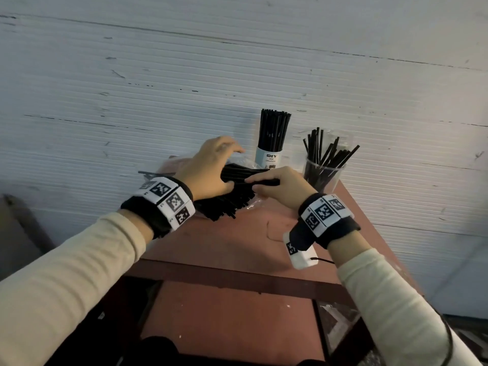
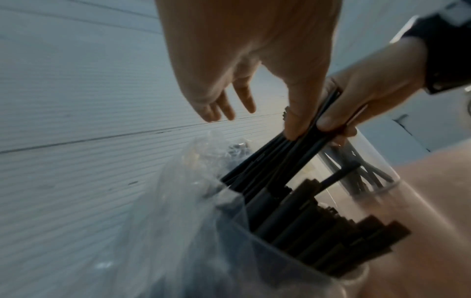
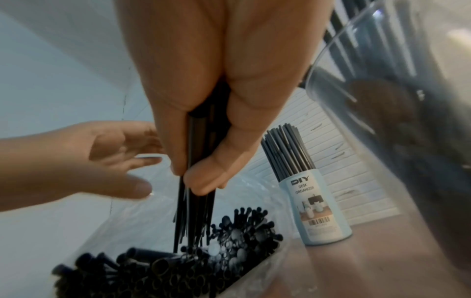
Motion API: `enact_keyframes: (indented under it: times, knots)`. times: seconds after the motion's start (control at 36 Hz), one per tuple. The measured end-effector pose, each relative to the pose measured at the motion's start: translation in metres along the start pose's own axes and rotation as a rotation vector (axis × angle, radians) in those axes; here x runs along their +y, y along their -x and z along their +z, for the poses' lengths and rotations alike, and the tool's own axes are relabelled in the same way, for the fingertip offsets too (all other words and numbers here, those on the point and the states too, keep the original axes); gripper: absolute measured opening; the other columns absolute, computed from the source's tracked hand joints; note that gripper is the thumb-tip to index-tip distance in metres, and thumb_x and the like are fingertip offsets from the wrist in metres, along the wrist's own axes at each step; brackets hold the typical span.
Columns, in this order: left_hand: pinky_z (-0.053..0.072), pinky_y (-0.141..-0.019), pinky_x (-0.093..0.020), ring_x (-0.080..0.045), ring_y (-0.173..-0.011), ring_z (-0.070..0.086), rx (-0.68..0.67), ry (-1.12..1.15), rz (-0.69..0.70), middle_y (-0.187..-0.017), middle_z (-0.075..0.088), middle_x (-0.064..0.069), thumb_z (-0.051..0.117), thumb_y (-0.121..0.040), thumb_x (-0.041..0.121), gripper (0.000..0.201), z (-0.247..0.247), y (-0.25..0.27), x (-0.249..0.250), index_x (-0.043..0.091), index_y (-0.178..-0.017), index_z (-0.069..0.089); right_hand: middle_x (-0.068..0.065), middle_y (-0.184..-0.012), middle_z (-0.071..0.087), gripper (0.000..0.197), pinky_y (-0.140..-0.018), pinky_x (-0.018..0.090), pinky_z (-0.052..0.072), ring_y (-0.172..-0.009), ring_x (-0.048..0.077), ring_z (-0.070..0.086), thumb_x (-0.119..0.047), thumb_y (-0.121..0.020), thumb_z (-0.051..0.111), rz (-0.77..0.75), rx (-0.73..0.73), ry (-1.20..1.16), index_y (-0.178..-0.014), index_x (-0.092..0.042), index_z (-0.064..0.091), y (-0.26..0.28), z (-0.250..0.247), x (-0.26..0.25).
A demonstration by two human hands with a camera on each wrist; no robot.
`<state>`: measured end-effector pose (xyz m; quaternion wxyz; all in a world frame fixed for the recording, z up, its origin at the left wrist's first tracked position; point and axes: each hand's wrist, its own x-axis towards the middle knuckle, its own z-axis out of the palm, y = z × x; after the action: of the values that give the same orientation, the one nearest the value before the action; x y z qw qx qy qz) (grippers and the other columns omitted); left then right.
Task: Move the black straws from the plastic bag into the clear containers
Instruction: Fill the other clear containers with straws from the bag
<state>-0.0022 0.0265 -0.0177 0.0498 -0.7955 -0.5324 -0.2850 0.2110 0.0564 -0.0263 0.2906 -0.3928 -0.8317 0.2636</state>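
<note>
Black straws [image 1: 232, 191]: loose heap at mid-frame of the head view, lying in an open plastic bag [image 2: 183, 211] on a reddish table [image 1: 237, 241]; judged light, thin, stiff but crushable, smooth and apt to slide or fan apart, best pinched as a small bunch near mid-length. Right hand [image 1: 277, 187], right of centre: thumb and fingers pinched round a small bunch lifted from the heap; left hand [image 1: 211, 165], left of centre: fingers spread and relaxed over the bag, gripping nothing. Destinations at upper right of centre: labelled clear container [image 1: 270, 143] packed upright, clear cup [image 1: 323, 171] part filled, straws leaning.
</note>
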Motion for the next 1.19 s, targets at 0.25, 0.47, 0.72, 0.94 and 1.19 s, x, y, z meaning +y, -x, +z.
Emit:
enact_keyframes:
  times: [0.25, 0.47, 0.72, 0.94, 1.19]
  knots:
    - [0.046, -0.095, -0.034, -0.019, -0.113, 0.054, -0.247, -0.023, 0.078, -0.124, 0.06, 0.001, 0.081, -0.069, 0.028, 0.07, 0.037, -0.03, 0.023, 0.02, -0.131, 0.05, -0.031, -0.068, 0.065, 0.023, -0.077, 0.015, 0.045, -0.066, -0.008, 0.06, -0.019, -0.088, 0.068, 0.024, -0.047, 0.014, -0.107, -0.032, 0.073, 0.033, -0.031, 0.002]
    - [0.047, -0.063, -0.037, -0.023, -0.069, 0.058, -0.131, 0.055, 0.163, -0.077, 0.061, 0.0, 0.062, -0.086, 0.016, 0.009, 0.049, -0.041, 0.05, 0.01, -0.088, 0.056, -0.004, -0.089, 0.074, 0.034, -0.082, 0.023, 0.055, -0.078, 0.011, 0.069, -0.014, -0.086, 0.071, -0.004, 0.004, -0.073, -0.115, -0.032, 0.068, 0.061, -0.064, -0.006]
    - [0.04, -0.064, -0.015, -0.007, -0.065, 0.054, -0.07, 0.407, 0.123, -0.069, 0.056, 0.009, 0.067, -0.09, 0.026, 0.015, 0.033, -0.055, 0.093, 0.025, -0.08, 0.056, -0.01, -0.114, 0.061, 0.052, -0.089, 0.021, 0.046, -0.097, -0.002, 0.058, -0.047, -0.078, 0.072, -0.172, 0.486, 0.054, -0.127, -0.041, 0.056, 0.072, -0.109, -0.038]
    - [0.048, -0.071, -0.024, -0.004, -0.063, 0.061, -0.134, 0.76, -0.028, -0.065, 0.061, 0.011, 0.072, -0.087, 0.027, 0.012, 0.036, -0.065, 0.124, 0.021, -0.081, 0.064, -0.001, -0.121, 0.058, 0.033, -0.085, 0.022, 0.051, -0.097, 0.006, 0.061, -0.025, -0.093, 0.061, -0.338, 0.703, 0.012, -0.126, -0.022, 0.057, 0.055, -0.117, -0.06]
    - [0.051, -0.098, -0.039, -0.016, -0.093, 0.07, -0.247, 0.97, -0.25, -0.089, 0.074, -0.001, 0.082, -0.075, 0.01, 0.023, 0.068, -0.046, 0.118, 0.014, -0.093, 0.068, -0.006, -0.124, 0.058, 0.039, -0.09, 0.008, 0.037, -0.11, 0.001, 0.052, -0.044, -0.095, 0.052, -0.223, 0.422, 0.139, -0.131, -0.026, 0.055, 0.039, -0.08, -0.055]
